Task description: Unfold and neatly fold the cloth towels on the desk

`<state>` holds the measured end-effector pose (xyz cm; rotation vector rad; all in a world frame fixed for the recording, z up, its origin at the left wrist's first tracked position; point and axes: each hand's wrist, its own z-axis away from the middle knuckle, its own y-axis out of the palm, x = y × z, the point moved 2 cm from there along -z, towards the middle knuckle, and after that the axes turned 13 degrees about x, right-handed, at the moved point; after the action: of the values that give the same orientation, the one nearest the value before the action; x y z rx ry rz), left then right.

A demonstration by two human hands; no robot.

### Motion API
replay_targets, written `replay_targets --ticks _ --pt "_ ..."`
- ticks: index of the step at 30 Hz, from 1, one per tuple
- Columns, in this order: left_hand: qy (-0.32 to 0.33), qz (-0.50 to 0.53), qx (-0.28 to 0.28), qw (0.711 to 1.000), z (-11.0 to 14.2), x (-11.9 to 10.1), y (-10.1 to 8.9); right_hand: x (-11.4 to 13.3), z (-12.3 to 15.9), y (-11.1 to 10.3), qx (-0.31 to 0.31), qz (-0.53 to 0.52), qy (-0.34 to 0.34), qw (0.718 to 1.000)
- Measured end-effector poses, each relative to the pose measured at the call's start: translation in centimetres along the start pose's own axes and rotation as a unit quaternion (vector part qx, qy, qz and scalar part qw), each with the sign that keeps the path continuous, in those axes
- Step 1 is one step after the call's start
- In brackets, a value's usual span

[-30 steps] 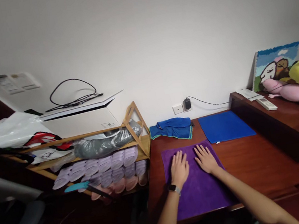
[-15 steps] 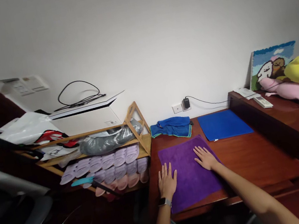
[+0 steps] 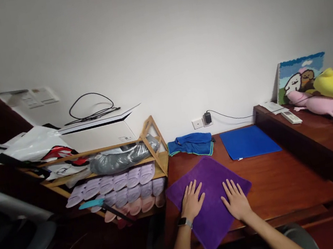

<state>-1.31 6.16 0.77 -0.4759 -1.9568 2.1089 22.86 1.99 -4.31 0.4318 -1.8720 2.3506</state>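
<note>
On the wooden desk (image 3: pixel 278 191), a purple microfibre towel (image 3: pixel 207 172) lies flat, turned corner-on, its near corner hanging over the front edge. The left hand (image 3: pixel 192 200) and the right hand (image 3: pixel 236 200) rest palm-down on it, apart, fingers spread, neither gripping. The towel looks soft, light and limp, best taken by its free corners. Beyond the towel sit a crumpled blue cloth (image 3: pixel 190 145) and a blue mat (image 3: pixel 248 142); left of it, a bamboo shoe rack (image 3: pixel 153 143) holds lilac slippers (image 3: pixel 110 188).
</note>
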Motion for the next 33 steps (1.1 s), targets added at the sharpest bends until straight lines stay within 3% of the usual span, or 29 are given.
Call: replay_targets --ticks 3,7,9,12,15,18,21,24,27,33 --pt "-0.066 0.006 0.02 0.998 0.5 -0.3 1.4 -2.5 -2.8 -3.4 0.043 0.005 -0.089 0.995" --pt "-0.147 -0.003 -0.032 0.989 4.2 -3.6 3.3 -4.8 -5.4 -5.9 0.109 0.027 -0.203 0.973" --pt "-0.171 -0.011 -0.062 0.983 5.9 -5.4 3.7 -4.9 -6.2 -5.7 0.092 0.031 -0.18 0.979" --pt "-0.164 -0.007 -0.091 0.982 6.5 -6.2 3.2 -4.1 -6.7 -3.8 0.03 0.008 -0.032 0.999" --pt "-0.103 0.001 -0.097 0.99 4.3 -4.6 1.7 -3.4 -7.0 -2.0 0.012 0.002 0.053 0.999" --pt "-0.069 0.011 -0.041 0.997 1.0 -1.8 1.0 -3.7 -7.9 -2.1 0.02 0.013 0.029 0.999" --pt "-0.099 0.021 0.011 0.995 -1.2 0.4 1.6 -4.6 -9.3 -3.7 0.046 0.012 -0.009 0.999" --pt "-0.112 0.021 0.004 0.993 -1.9 1.3 2.9 -5.0 -10.7 -5.3 0.058 0.011 -0.023 0.998" --pt "-0.103 0.021 -0.009 0.994 -1.9 1.7 3.6 -4.8 -11.9 -6.1 0.027 0.01 -0.01 1.0" --pt "-0.087 0.021 0.005 0.996 -2.9 3.1 3.1 -4.7 -13.2 -5.1 0.03 0.015 0.017 0.999"
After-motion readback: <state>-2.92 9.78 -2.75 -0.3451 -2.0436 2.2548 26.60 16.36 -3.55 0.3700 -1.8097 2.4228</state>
